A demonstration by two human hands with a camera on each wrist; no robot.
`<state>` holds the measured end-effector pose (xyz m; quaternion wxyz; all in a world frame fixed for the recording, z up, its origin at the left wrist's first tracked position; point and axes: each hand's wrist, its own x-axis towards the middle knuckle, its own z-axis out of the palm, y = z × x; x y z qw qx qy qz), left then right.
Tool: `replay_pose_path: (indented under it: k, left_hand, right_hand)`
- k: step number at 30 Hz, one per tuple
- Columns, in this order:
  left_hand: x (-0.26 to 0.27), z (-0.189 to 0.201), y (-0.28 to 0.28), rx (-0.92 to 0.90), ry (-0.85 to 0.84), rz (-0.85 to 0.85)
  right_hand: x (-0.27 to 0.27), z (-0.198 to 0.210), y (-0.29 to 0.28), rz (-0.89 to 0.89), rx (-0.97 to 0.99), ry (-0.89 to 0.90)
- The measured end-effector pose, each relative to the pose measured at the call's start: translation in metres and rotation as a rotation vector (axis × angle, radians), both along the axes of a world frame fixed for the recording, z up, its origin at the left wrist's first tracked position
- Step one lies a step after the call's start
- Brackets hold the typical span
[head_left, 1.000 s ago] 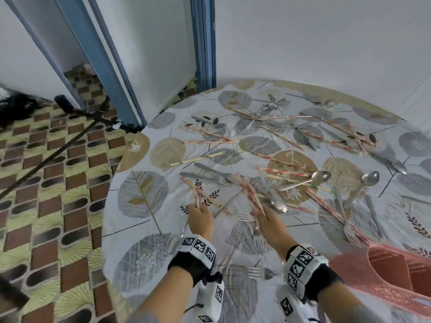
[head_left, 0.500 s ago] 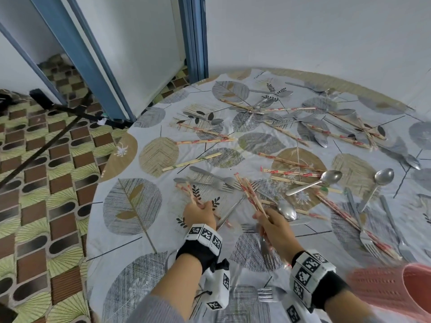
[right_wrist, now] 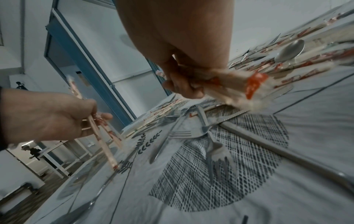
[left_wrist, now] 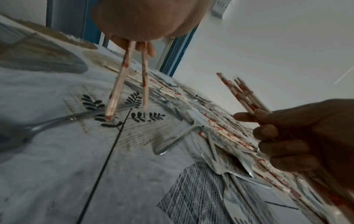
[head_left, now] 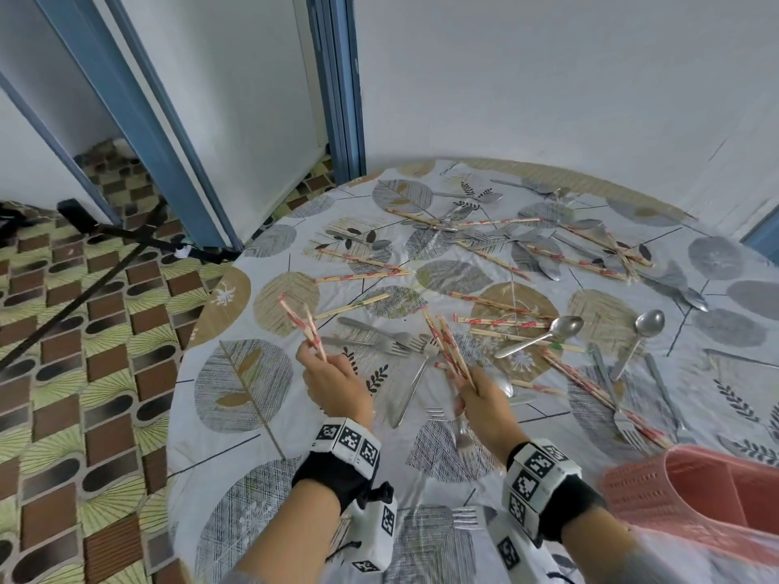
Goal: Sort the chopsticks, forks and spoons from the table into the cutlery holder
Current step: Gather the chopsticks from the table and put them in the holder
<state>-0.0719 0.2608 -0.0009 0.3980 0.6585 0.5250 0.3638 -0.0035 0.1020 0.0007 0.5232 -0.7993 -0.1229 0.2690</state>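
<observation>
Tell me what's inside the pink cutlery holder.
The pink cutlery holder sits at the lower right of the head view. The part of its inside that shows looks empty, with one divider wall. The rest is cut off by the frame edge.

No legible text, brand or number anywhere. Wrist bands (head_left: 348, 443) carry black-and-white square code markers, lower centre of head view; red print on chopstick wrappers (head_left: 496, 321) possibly lettering, too blurred.
</observation>
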Motion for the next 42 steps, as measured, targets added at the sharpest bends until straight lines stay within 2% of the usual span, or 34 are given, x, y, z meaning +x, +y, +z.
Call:
replay_pose_path:
  k: [6,10,12,16,19,22,27,33,37,42]
  left_hand:
    - [-0.008,0.045,-0.031,0.049,-0.171,-0.225]
    - [-0.003,0.072,-0.07,-0.213,-0.304,-0.388]
    - [0.0,0.082,-0.094,-0.265,-0.323,-0.499]
    - [0.002,0.102,-0.151,-0.194,-0.315,-0.78]
    - [0.009,0.11,-0.193,-0.123,-0.315,-0.882]
    - [0.015,0.114,-0.235,-0.027,-0.284,-0.922]
    - [0.023,0.142,-0.306,-0.002,-0.375,-0.945]
    - [0.034,0.155,-0.359,0.122,-0.438,-0.932]
    - [0.042,0.156,-0.382,0.216,-0.464,-0.888]
    - [0.051,0.144,-0.4,0.326,-0.393,-0.89]
  right_hand:
    - [-0.008,0.026,-0.025,-0.05,0.094,-0.086]
    - [-0.014,0.047,-0.056,-0.088,0.189,-0.05]
    - [-0.019,0.063,-0.078,-0.08,0.284,-0.011]
    - [-0.025,0.085,-0.128,-0.108,0.276,-0.157]
    - [-0.025,0.097,-0.174,-0.158,0.25,-0.178]
    - [-0.027,0.111,-0.223,-0.213,0.246,-0.175]
    - [-0.019,0.136,-0.299,-0.376,0.197,-0.279]
    - [-0.003,0.16,-0.36,-0.486,0.073,-0.519]
    - [0.005,0.162,-0.386,-0.511,0.012,-0.606]
    - [0.016,0.146,-0.405,-0.442,-0.058,-0.555]
